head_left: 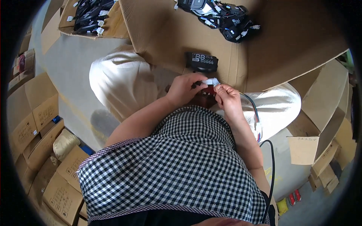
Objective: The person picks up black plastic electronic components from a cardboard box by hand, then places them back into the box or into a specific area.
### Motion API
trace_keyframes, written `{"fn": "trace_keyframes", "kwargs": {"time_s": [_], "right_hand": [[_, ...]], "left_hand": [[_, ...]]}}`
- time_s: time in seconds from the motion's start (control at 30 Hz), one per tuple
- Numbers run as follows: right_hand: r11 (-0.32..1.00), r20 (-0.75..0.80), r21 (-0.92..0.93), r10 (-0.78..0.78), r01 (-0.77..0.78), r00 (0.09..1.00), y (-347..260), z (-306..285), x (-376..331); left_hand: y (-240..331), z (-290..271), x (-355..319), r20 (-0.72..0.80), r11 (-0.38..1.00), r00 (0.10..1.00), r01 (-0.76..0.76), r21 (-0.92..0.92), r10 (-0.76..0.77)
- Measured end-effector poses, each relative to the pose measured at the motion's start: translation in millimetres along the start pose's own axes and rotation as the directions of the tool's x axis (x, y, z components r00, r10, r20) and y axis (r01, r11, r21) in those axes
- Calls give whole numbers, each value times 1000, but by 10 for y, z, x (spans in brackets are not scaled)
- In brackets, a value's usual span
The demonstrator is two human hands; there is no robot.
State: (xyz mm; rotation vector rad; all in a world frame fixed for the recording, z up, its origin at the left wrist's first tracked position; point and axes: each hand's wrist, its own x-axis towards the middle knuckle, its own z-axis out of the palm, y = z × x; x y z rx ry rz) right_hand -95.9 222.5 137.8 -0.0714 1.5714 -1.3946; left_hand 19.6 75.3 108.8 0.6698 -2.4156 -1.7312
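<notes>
In front of my lap a black display unit point(202, 62) with light-coloured symbols lies on the near edge of a cardboard sheet. Just below it my left hand point(183, 88) pinches a white plug connector point(207, 81). My right hand point(229, 98) grips a second white connector point(215, 81) that meets the first one end to end. Whether the two are fully pushed together is too small to tell. From behind my right hand a multi-coloured wire cable point(253, 106) curves down over my right leg.
A pile of black display units point(226, 22) with wires lies on the far cardboard point(169, 34). More wired units fill an open box point(90, 19) at the upper left. Cartons point(62, 197) line the left; an open box point(305, 147) stands right. A black cord point(272, 162) hangs by my right arm.
</notes>
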Motion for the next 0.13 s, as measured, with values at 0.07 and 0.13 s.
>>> {"fn": "trace_keyframes", "kwargs": {"time_s": [0.07, 0.13], "right_hand": [[943, 130, 194, 249, -271, 960, -105, -44, 23], [905, 196, 275, 276, -323, 941, -122, -125, 47]], "left_hand": [[-46, -2, 19, -19, 973, 995, -95, 211, 101], [-73, -17, 47, -21, 950, 988, -144, 276, 156]]}}
